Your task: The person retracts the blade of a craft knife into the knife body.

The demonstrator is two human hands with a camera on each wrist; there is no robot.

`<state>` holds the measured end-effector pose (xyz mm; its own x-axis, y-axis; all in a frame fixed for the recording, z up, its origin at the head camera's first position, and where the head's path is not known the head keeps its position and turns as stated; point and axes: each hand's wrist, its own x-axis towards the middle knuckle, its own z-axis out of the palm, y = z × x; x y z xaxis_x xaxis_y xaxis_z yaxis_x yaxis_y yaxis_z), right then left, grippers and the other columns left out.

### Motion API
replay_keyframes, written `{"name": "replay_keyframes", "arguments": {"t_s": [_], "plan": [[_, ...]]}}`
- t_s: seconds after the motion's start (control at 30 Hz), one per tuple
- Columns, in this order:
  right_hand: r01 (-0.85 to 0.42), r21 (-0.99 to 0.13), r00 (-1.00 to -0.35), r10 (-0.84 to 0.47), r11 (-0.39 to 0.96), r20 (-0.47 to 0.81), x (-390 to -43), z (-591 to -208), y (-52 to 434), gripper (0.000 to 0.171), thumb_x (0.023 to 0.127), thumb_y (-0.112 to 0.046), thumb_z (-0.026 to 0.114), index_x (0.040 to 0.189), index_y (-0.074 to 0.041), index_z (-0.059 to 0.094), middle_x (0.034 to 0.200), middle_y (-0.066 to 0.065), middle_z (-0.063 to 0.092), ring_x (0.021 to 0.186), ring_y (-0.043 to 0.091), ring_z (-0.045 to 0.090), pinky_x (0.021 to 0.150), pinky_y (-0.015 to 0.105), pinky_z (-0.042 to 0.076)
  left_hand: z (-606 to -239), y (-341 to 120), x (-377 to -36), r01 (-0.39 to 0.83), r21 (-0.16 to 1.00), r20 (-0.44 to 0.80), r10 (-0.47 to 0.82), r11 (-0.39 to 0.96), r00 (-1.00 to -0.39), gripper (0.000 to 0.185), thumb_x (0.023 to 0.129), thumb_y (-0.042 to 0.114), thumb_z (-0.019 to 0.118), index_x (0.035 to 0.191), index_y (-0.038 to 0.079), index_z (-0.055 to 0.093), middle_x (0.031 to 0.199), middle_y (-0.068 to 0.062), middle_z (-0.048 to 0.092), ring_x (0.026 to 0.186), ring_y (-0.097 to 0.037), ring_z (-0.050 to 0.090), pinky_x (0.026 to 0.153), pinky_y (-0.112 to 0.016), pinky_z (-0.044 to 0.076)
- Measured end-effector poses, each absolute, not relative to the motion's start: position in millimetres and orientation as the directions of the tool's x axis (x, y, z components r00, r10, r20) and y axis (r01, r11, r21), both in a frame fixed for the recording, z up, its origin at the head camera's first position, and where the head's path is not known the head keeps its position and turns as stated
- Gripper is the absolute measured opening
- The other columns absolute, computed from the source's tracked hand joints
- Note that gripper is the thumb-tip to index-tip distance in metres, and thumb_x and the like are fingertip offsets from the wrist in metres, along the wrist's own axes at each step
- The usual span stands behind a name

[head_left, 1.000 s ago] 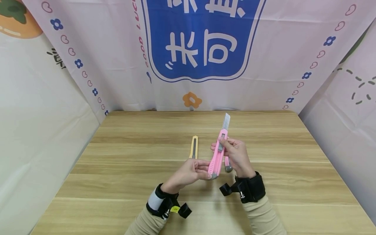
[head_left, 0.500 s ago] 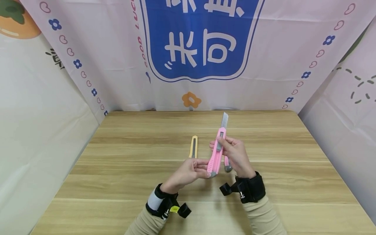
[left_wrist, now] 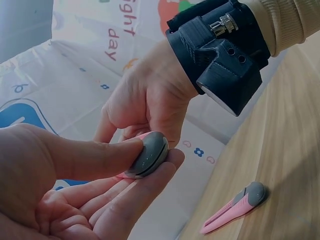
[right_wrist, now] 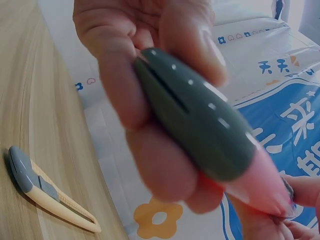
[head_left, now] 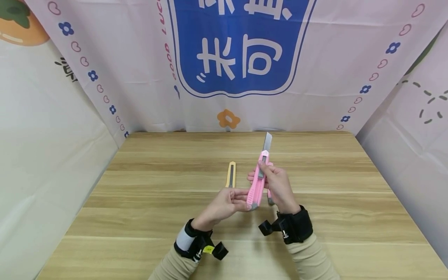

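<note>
Both hands hold a pink box cutter (head_left: pixel 256 193) raised over the table, its silver blade (head_left: pixel 267 141) out and pointing away. My left hand (head_left: pixel 223 203) pinches the grey butt end (left_wrist: pixel 151 154) between thumb and fingers. The right hand (head_left: pixel 280 186) grips the body nearer the blade, its thumb on the grey slider (head_left: pixel 260 173). A second pink cutter (left_wrist: pixel 235 207) lies on the table, partly hidden behind the right hand in the head view. Beyond my left hand lies a yellow cutter (head_left: pixel 231 175), whose grey end (right_wrist: pixel 21 167) shows in the right wrist view.
The wood-grain table (head_left: pixel 140 217) reaches back to a printed cloth (head_left: pixel 150 105) hung behind it. More cloth stands along the left and right sides. Each wrist wears a black strap with a camera mount (head_left: pixel 201 245).
The pink cutter has shifted slightly up and to the left in the head view. My right hand has moved a little left, covering more of the second pink cutter. The left hand stays nearly still.
</note>
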<state>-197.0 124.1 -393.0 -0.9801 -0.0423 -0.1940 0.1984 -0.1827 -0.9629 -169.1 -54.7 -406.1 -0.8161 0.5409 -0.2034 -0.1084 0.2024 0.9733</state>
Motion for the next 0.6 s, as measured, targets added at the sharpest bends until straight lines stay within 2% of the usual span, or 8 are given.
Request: {"name": "replay_keyframes", "arguments": {"t_s": [0.13,0.33,0.6], "plan": [[0.189,-0.961,-0.982,-0.035,-0.204,-0.186,-197.1,-392.3,124.8,0.043,0.099,-0.028,0.054,0.116,0.01,0.058,0.073,-0.006,0.075,0.072,0.008,0.074,0.072,0.027,0.063,-406.1,-54.5,-168.8,-0.088,0.976,-0.186,0.553,0.2,-0.812,0.049,0.088,-0.002,0.062,0.134,-0.01,0.048,0.12,-0.029,0.064,0.109,-0.032,0.068,0.094,-0.028,0.059],[0.19,-0.956,-0.982,-0.05,-0.224,-0.184,-196.8,-391.8,127.3,0.029,0.098,-0.024,0.056,0.106,0.002,0.065,0.073,-0.006,0.075,0.072,0.009,0.074,0.072,0.027,0.064,-406.5,-55.3,-168.8,-0.06,0.981,-0.159,0.575,0.186,-0.803,0.048,0.088,-0.004,0.061,0.133,-0.014,0.047,0.12,-0.032,0.063,0.11,-0.034,0.067,0.092,-0.027,0.059],[0.194,-0.952,-0.981,-0.047,-0.237,-0.188,-196.6,-391.9,126.4,0.024,0.098,-0.02,0.056,0.105,0.0,0.066,0.074,-0.006,0.076,0.073,0.009,0.074,0.074,0.027,0.063,-407.3,-56.0,-168.3,-0.059,0.983,-0.152,0.589,0.174,-0.794,0.047,0.087,-0.006,0.059,0.132,-0.014,0.047,0.12,-0.033,0.063,0.11,-0.035,0.066,0.093,-0.028,0.059]]}}
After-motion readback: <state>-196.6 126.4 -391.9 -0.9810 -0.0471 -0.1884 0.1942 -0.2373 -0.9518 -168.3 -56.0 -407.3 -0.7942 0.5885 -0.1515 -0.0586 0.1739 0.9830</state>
